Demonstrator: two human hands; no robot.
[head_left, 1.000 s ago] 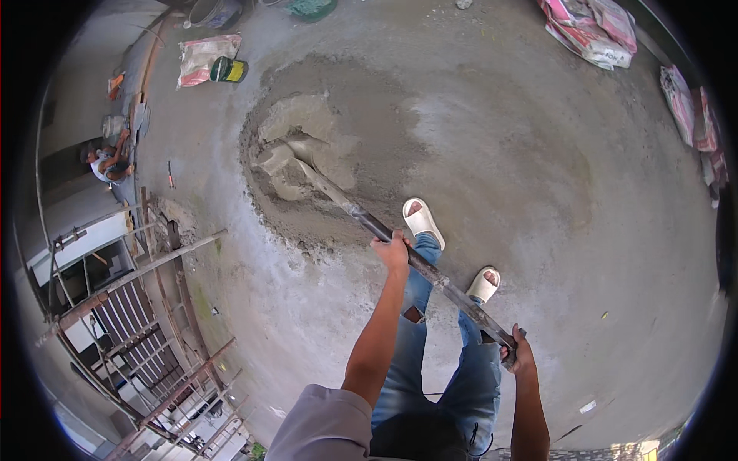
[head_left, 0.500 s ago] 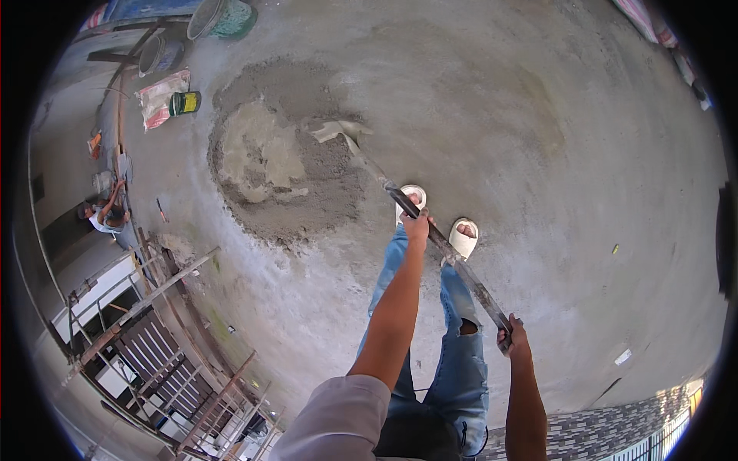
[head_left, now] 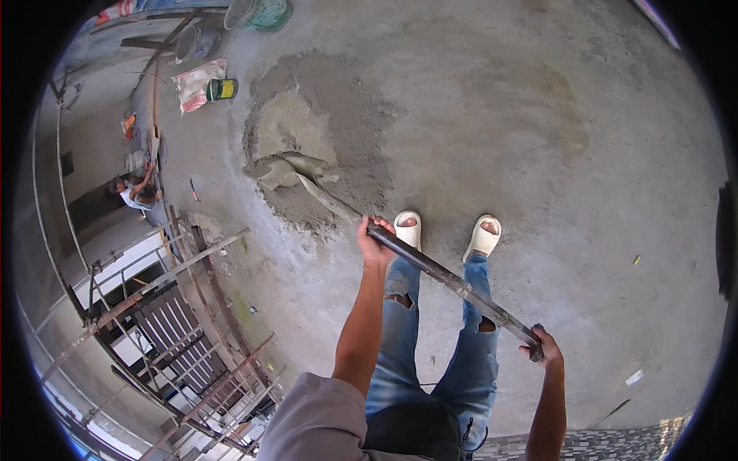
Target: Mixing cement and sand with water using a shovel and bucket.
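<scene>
A long-handled shovel (head_left: 430, 267) slants across in front of my legs. My left hand (head_left: 373, 239) wraps round its shaft just above the metal part, while my right hand (head_left: 546, 346) grips the end of the handle at the lower right. At the far end, the shovel's blade lies at the near left side of a heap of wet grey mortar (head_left: 354, 115), over the mix. Some grey mix appears on or against the blade; how much is loaded I cannot tell. A paler wet pool (head_left: 288, 123) sits in the middle of the heap.
Beyond the heap are a green container (head_left: 222, 89), a sack (head_left: 196, 81), a grey bucket (head_left: 196, 42) and a teal bucket (head_left: 265, 14). A person (head_left: 138, 192) works by the left wall. Scaffolding (head_left: 161, 307) stands at left. My sandalled feet are beside the shovel.
The shovel blade has swung from the heap's right side toward its near left edge. My left hand has moved left and slightly nearer; my right hand has shifted right. The view has shifted too.
</scene>
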